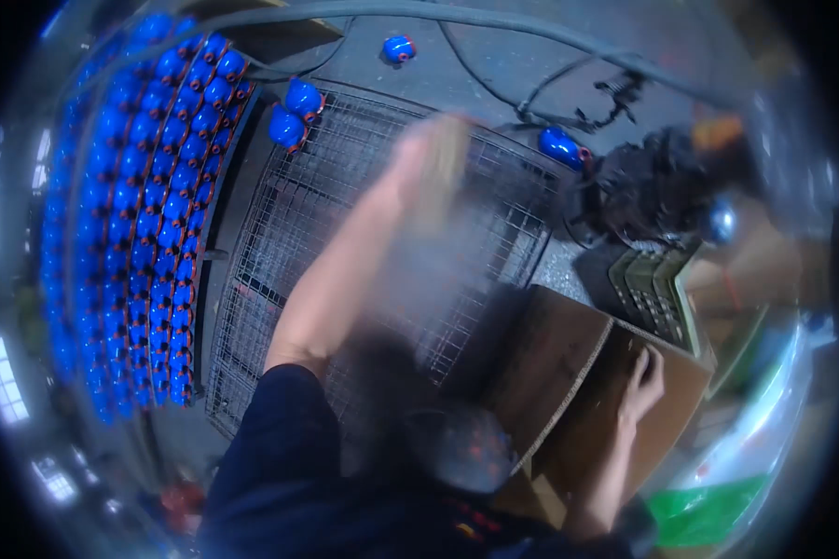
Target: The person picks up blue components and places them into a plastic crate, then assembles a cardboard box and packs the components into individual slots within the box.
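Note:
My left hand [414, 160] reaches out over a wire mesh rack [284, 233], smeared by motion. Along its right side runs a blurred tan strip [446, 163] that it seems to grip; what it is I cannot make out. A grey, see-through smear below it covers part of the mesh. My right hand [641, 384] is at an open cardboard box [569, 340] on the right, lying against a brown inner panel with its fingers apart. It appears to hold nothing. The bottom of the box is hidden.
Rows of shiny blue round parts with red-orange fittings [172, 200] stand stacked at the left. Two blue parts [289, 126] sit at the rack's far-left corner. Another blue part [399, 48] lies on the floor beyond. A thick hose [494, 19] crosses the top. Slotted cardboard dividers [648, 289] stand behind the box.

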Action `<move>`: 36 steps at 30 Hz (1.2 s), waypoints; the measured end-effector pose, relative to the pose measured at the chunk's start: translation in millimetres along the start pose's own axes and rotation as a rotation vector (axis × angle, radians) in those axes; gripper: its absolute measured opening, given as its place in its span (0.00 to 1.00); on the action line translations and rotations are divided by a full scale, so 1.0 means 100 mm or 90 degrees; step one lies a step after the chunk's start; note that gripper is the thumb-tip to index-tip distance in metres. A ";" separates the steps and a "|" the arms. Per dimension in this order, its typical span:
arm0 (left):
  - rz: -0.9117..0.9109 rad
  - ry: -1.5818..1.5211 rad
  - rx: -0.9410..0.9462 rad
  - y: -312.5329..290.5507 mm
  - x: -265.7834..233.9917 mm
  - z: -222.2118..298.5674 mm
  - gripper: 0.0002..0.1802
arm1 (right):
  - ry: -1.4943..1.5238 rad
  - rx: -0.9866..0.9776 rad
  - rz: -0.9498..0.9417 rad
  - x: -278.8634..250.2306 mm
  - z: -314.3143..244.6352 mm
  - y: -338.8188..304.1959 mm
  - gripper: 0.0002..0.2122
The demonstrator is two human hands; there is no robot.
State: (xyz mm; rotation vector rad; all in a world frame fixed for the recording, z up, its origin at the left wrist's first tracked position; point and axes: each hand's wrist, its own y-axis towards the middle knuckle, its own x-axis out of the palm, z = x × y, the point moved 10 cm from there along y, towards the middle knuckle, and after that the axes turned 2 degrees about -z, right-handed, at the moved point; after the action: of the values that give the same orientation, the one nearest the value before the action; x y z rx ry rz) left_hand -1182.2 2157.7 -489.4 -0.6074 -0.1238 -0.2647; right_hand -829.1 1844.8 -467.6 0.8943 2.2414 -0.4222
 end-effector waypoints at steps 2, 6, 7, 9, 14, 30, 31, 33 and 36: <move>0.313 -0.119 0.000 0.51 -1.69 -0.56 0.27 | -0.015 -0.176 0.059 -0.20 -0.38 -0.17 0.10; 0.551 -0.263 0.008 1.03 -4.09 -1.55 0.38 | 0.058 -0.382 -0.026 0.23 -1.83 -0.52 0.07; 0.515 -0.246 0.062 1.13 -4.24 -1.50 0.38 | 0.035 -0.463 -0.076 0.47 -2.17 -0.61 0.06; 0.472 -0.183 0.066 1.37 -4.35 -1.47 0.37 | 0.055 -0.482 -0.169 1.00 -2.60 -0.72 0.05; 0.504 -0.005 0.060 1.25 -4.79 -1.46 0.30 | 0.189 -0.549 -0.405 2.21 -3.42 -0.93 0.09; 0.323 -0.011 0.088 1.38 -4.34 -0.84 0.47 | 0.950 0.563 -0.680 3.51 -2.33 -0.71 0.30; 0.371 0.036 0.044 1.63 -4.34 -0.75 0.45 | 0.874 0.565 -0.574 3.38 -2.07 -0.57 0.32; 0.375 -0.021 -0.054 1.97 -4.17 -0.83 0.46 | 0.972 0.563 -0.626 3.15 -2.00 -0.51 0.34; 0.370 -0.017 -0.101 2.04 -4.68 -0.92 0.39 | 1.023 0.473 -0.682 2.95 -2.16 -0.51 0.38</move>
State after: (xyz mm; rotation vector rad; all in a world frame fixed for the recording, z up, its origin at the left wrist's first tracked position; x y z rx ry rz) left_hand -1569.9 2363.3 -766.0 -0.7779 0.0513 0.2991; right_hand -1124.7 2061.5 -515.1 0.0275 4.1303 -1.4521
